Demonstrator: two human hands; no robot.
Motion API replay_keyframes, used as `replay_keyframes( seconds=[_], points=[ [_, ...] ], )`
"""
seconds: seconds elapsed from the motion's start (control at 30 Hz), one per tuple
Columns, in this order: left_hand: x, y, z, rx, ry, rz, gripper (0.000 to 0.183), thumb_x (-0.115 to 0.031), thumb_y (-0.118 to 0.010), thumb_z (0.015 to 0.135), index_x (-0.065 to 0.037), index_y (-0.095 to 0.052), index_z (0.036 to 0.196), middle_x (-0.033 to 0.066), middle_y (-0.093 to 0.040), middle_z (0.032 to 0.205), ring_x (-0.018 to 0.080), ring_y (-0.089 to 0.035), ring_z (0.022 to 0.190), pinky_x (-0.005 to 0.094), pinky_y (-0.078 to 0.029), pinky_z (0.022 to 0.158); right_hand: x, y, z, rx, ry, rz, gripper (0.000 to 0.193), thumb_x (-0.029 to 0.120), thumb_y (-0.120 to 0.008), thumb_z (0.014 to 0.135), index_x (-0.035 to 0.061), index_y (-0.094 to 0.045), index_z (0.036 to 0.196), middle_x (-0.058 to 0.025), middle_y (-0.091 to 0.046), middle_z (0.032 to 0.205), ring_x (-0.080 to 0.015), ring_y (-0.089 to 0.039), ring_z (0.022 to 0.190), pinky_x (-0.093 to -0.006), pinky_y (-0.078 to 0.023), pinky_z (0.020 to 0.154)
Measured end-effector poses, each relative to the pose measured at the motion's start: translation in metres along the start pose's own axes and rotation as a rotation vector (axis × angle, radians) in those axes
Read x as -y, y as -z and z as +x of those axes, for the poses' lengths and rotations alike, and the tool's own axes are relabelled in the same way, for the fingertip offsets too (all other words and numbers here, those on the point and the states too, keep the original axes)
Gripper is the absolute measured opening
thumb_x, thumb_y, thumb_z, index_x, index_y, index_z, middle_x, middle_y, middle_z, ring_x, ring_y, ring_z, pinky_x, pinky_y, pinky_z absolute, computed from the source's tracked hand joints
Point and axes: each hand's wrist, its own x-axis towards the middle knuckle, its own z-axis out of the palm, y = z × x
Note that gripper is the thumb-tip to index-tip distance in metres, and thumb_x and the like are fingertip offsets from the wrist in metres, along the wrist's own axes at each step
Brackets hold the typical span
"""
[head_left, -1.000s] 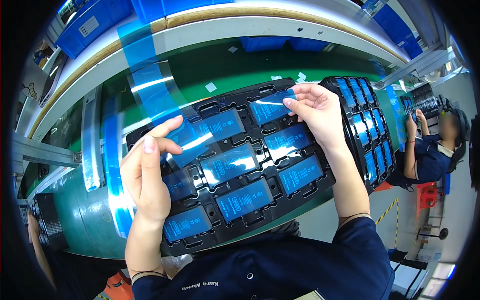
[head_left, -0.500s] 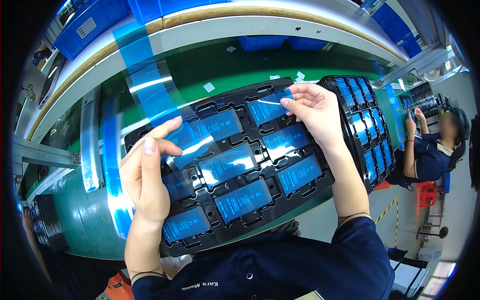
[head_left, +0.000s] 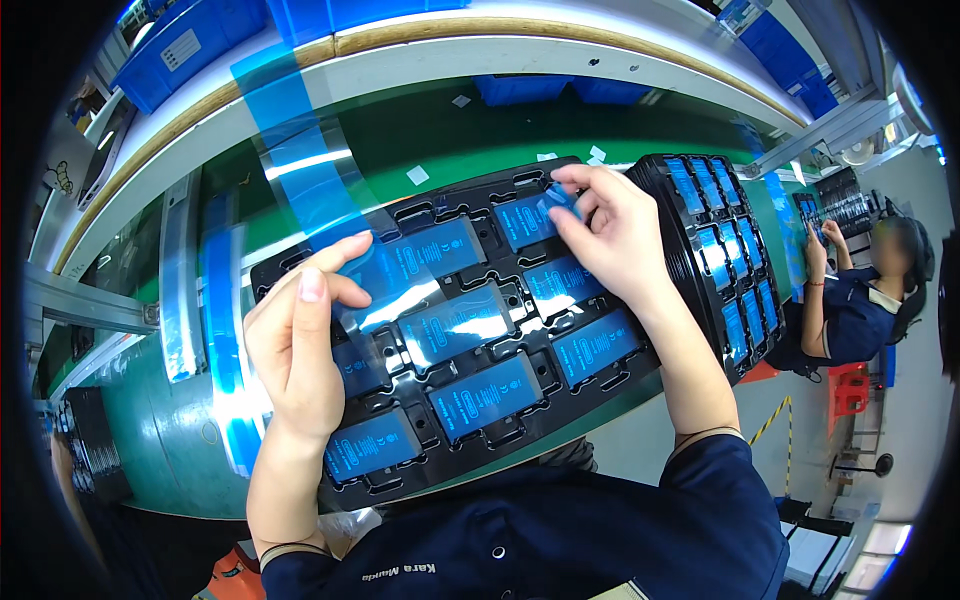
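Note:
A black moulded tray (head_left: 520, 445) lies before me, with several flat blue battery packs (head_left: 485, 398) in its pockets. My right hand (head_left: 615, 225) is over the far right pocket. Its thumb and forefinger close on a small piece of blue film (head_left: 556, 200) above the battery there. My left hand (head_left: 300, 345) is at the tray's far left, fingers bent and apart. Its fingertips lie at the edge of a translucent blue film strip (head_left: 310, 185), which runs from the shelf above and overlaps the batteries; whether they touch it I cannot tell.
A stack of similar loaded trays (head_left: 705, 250) stands to the right. Beyond the green bench top (head_left: 165, 455) runs a white shelf edge (head_left: 520, 52) with blue bins (head_left: 185, 55). Scraps of white paper (head_left: 417, 175) lie behind the tray. A co-worker (head_left: 860, 290) works farther right.
My right hand has shifted slightly left, its fingers curling more around the film, which now looks bunched. My left hand has moved only slightly right beside the strip.

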Motion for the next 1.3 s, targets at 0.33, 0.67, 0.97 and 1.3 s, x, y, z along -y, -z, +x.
replay_keyframes(
  seconds=[0.33,0.67,0.97,1.3],
  points=[
    [0.010,-0.001,0.003,-0.056,-0.169,-0.103,0.035,-0.015,-0.048,0.099,0.008,-0.064,0.078,0.0172,-0.071,0.098,0.0141,-0.059,0.067,0.0265,-0.045,0.064,-0.004,0.012,-0.012,-0.125,0.051,-0.257,0.030,0.005,-0.066,0.081,0.0014,-0.064,0.111,-0.0189,-0.065,0.112,-0.0350,-0.060,0.110,-0.0395,-0.047,0.095],
    [0.003,0.000,-0.003,0.005,-0.126,-0.130,0.036,-0.016,-0.045,0.100,0.008,-0.066,0.084,0.0139,-0.072,0.096,0.0146,-0.060,0.073,0.0288,-0.045,0.068,0.036,0.037,-0.068,0.081,-0.402,-0.167,0.033,0.016,-0.056,0.095,-0.0097,-0.059,0.114,-0.0250,-0.069,0.090,-0.0317,-0.070,0.084,-0.0367,-0.052,0.074],
    [0.012,-0.003,-0.002,-0.035,-0.138,-0.251,0.039,-0.020,-0.053,0.100,0.007,-0.064,0.074,0.0115,-0.069,0.079,0.0158,-0.063,0.074,0.0292,-0.049,0.071,0.037,0.068,-0.068,0.045,-0.551,0.435,0.052,0.007,-0.065,0.090,-0.0114,-0.046,0.134,-0.0197,-0.058,0.131,-0.0204,-0.057,0.119,-0.0299,-0.041,0.103],
    [0.013,0.016,0.009,-0.052,0.090,-0.501,0.049,-0.034,-0.046,0.102,0.002,-0.064,0.074,0.0158,-0.071,0.100,0.0117,-0.060,0.088,0.0271,-0.042,0.079,0.022,0.079,-0.106,-0.198,-0.454,0.931,0.059,-0.012,-0.062,0.080,-0.0076,-0.046,0.136,-0.0202,-0.052,0.138,-0.0247,-0.058,0.119,-0.0337,-0.050,0.098]
  ],
)
